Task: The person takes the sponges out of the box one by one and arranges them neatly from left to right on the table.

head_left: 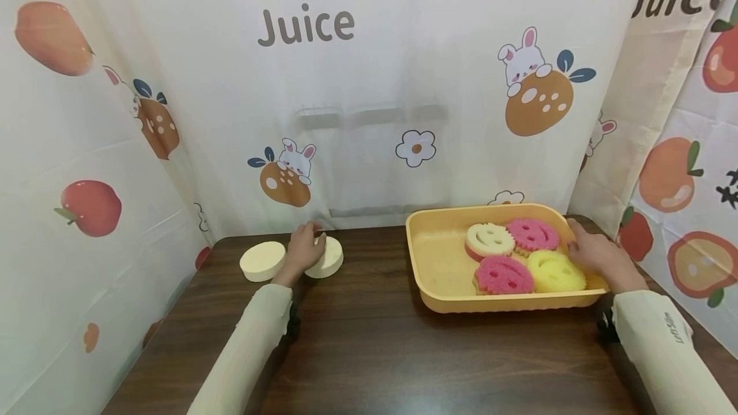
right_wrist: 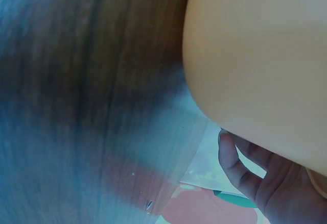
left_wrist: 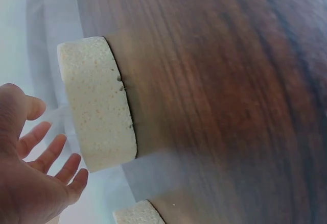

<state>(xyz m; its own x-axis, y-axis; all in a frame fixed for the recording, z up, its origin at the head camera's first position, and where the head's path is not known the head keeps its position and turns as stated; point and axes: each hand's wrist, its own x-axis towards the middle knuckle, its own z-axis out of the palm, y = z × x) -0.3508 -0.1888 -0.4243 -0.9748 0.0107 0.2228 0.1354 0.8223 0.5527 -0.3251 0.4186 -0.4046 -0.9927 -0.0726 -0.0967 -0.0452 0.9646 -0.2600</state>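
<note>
Two round cream sponges stand on the left of the table: a left one (head_left: 262,262) and a right one (head_left: 327,259). My left hand (head_left: 303,250) is over the right sponge's left side, overlapping it in the head view. In the left wrist view, the fingers of this hand (left_wrist: 38,168) are loosely spread beside the porous side of a cream sponge (left_wrist: 97,104). At the right end of a yellow tray (head_left: 441,255), my right hand (head_left: 602,256) holds the rim, with fingertips against the outer wall in the right wrist view. Inside lie smiley-face sponges, including a yellow one (head_left: 555,272).
Also in the tray are two pink smiley sponges, one at the back (head_left: 533,234) and one in front (head_left: 504,275), plus a cream-topped one (head_left: 490,239). Fruit-printed curtains (head_left: 369,69) stand behind and beside the dark wooden table (head_left: 403,357).
</note>
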